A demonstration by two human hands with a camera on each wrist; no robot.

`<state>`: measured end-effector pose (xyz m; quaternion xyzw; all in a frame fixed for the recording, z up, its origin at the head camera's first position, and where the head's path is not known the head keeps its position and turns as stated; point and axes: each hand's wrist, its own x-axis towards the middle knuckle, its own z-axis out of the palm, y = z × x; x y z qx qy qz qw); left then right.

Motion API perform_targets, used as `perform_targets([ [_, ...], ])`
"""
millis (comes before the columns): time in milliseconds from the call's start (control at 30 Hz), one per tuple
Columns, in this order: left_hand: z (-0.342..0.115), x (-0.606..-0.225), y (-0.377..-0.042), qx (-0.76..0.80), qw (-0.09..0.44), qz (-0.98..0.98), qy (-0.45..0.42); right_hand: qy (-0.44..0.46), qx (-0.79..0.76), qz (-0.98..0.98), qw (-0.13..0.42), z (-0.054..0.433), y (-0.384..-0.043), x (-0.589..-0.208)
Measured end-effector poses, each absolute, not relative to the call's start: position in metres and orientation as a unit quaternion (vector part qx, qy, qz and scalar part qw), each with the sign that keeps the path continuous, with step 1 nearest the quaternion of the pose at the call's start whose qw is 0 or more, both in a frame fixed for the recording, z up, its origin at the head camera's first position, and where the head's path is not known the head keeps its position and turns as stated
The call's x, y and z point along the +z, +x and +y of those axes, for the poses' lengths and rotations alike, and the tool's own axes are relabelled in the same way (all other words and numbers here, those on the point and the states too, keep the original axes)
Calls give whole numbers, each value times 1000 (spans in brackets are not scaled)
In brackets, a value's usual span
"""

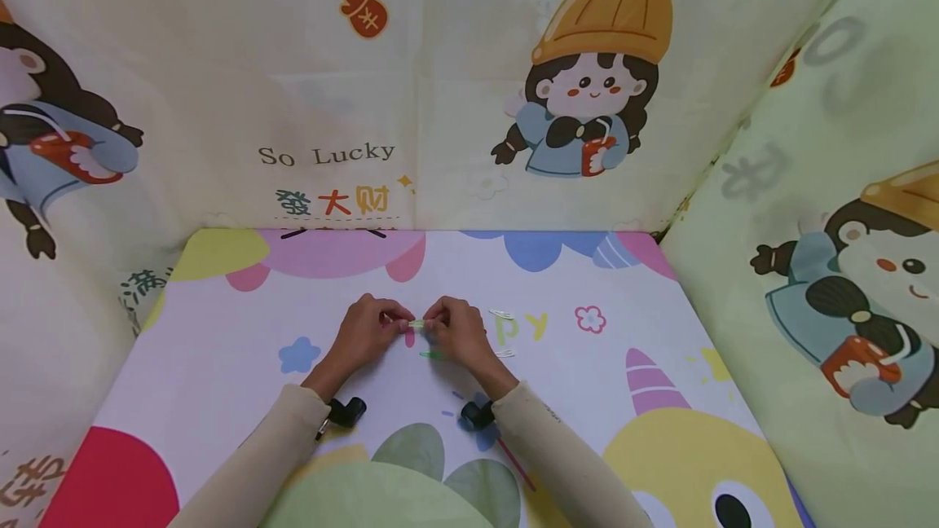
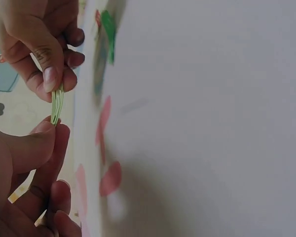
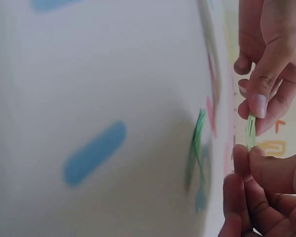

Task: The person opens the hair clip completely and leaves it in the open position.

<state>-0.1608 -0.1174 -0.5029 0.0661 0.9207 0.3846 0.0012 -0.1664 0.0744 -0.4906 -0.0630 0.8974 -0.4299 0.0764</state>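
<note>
A pale green snap hair clip [image 1: 416, 324] is held just above the table between both hands. My left hand [image 1: 370, 328] pinches one end between thumb and forefinger. The opposite end sits between the thumb and fingers of my right hand [image 1: 456, 331]. In the left wrist view the slim clip [image 2: 57, 106] shows slots along its length, its ends hidden by fingertips. A darker green hair clip [image 1: 431, 355] lies on the table below the hands, partly covered by the right hand in the head view.
Right of the right hand, white hair clips [image 1: 503, 314] lie on the tabletop, with more white clips [image 1: 504, 354] nearer me. The table cover [image 1: 242, 365] carries printed cartoon shapes. Printed cloth walls [image 1: 455, 104] stand behind and at both sides.
</note>
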Motion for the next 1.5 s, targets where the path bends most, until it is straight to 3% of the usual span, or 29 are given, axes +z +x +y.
perform_targets([
  [267, -121, -496, -156, 494, 9, 868, 58, -63, -498, 863, 61, 80, -164, -486],
  [733, -118, -492, -151, 637, 83, 766, 0, -58, -554, 830, 32, 83, -164, -479],
  [1500, -115, -492, -149, 672, 104, 733, -22, -41, -579, 813, 43, 83, -160, -474],
])
